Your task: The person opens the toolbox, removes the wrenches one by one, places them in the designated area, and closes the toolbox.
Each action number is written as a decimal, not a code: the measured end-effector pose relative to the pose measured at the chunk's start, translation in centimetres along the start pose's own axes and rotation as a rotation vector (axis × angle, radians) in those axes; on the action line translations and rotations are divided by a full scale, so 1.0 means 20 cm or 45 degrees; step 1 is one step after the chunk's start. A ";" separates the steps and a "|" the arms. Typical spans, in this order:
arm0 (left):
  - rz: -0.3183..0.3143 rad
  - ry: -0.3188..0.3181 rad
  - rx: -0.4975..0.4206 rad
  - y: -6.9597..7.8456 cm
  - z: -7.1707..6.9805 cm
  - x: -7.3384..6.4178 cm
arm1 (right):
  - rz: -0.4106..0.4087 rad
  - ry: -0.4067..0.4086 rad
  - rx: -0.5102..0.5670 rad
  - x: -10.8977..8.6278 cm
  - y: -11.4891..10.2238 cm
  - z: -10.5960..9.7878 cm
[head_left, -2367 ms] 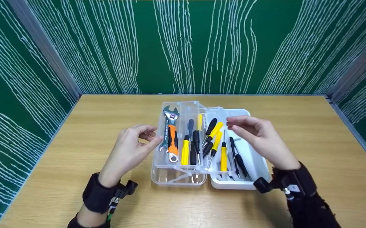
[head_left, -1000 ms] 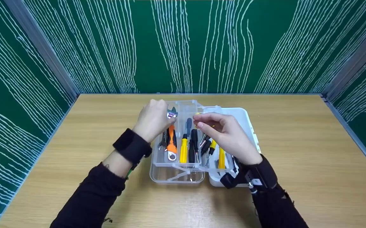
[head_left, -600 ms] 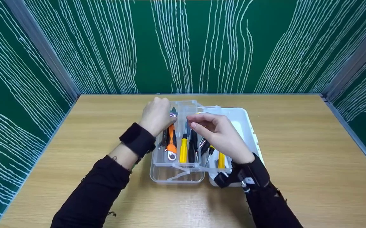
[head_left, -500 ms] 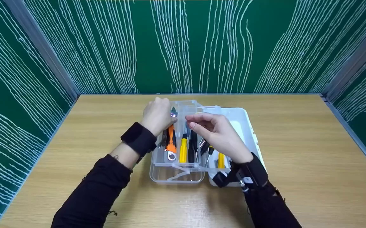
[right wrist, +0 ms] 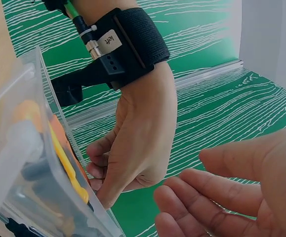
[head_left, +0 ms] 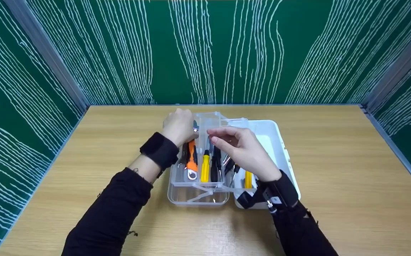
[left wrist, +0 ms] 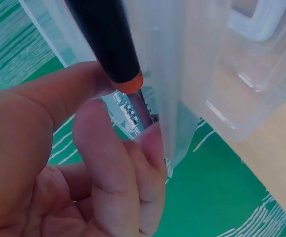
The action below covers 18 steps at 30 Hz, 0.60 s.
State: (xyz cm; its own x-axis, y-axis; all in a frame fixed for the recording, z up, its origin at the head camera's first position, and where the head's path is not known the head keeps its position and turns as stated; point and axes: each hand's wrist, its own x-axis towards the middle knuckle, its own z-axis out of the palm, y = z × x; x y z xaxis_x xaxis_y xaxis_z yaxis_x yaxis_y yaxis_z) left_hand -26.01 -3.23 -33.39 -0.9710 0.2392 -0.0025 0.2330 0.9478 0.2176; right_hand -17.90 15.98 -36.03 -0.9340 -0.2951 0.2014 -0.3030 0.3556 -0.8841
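Note:
My left hand (head_left: pixel 178 126) reaches down over the far left of the clear tray, fingers curled at the neck of an adjustable wrench (head_left: pixel 191 160). The wrench has an orange and black handle and lies lengthwise. In the left wrist view, the thumb and fingers (left wrist: pixel 108 163) close about its metal neck, just past the handle's orange end (left wrist: pixel 129 84); the exact contact is partly hidden. A darker wrench (head_left: pixel 183 154) lies alongside. My right hand (head_left: pixel 239 147) hovers over the middle of the toolbox, fingers loosely bent, holding nothing.
The toolbox stands open on the wooden table (head_left: pixel 84 170), its clear tray (head_left: pixel 198 185) folded out beside the white base (head_left: pixel 280 153). A yellow screwdriver (head_left: pixel 205 169), a black screwdriver (head_left: pixel 215 169) and several other tools lie inside. Green panels (head_left: pixel 205 53) border the table.
My left hand has moved from beside the tray to the adjustable wrench, then shifted slightly right. My right hand has come left across the box. The wrench has stayed in place.

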 end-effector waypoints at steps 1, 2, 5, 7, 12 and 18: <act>-0.004 -0.008 0.001 0.00 0.00 0.00 | -0.002 0.000 0.003 0.00 0.00 0.00; -0.007 -0.017 -0.006 0.00 0.00 0.00 | -0.001 0.001 0.004 0.00 0.00 0.00; -0.003 -0.031 -0.019 0.01 0.00 0.01 | 0.007 -0.001 0.009 0.00 0.00 -0.01; 0.004 -0.026 -0.018 0.01 0.00 0.01 | 0.009 -0.002 0.012 0.00 0.00 -0.01; 0.021 -0.024 -0.009 0.01 0.00 0.01 | 0.006 -0.002 0.024 0.00 0.00 -0.02; 0.036 -0.030 0.010 0.01 -0.01 0.01 | 0.020 0.008 0.030 0.00 0.01 -0.03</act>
State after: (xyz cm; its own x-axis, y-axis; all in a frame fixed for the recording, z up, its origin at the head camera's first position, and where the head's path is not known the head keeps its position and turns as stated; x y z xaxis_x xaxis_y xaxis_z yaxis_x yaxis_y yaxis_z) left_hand -26.11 -3.11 -33.23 -0.9625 0.2707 -0.0196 0.2607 0.9423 0.2098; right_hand -18.01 16.60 -35.86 -0.9397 -0.2844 0.1900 -0.2840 0.3390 -0.8969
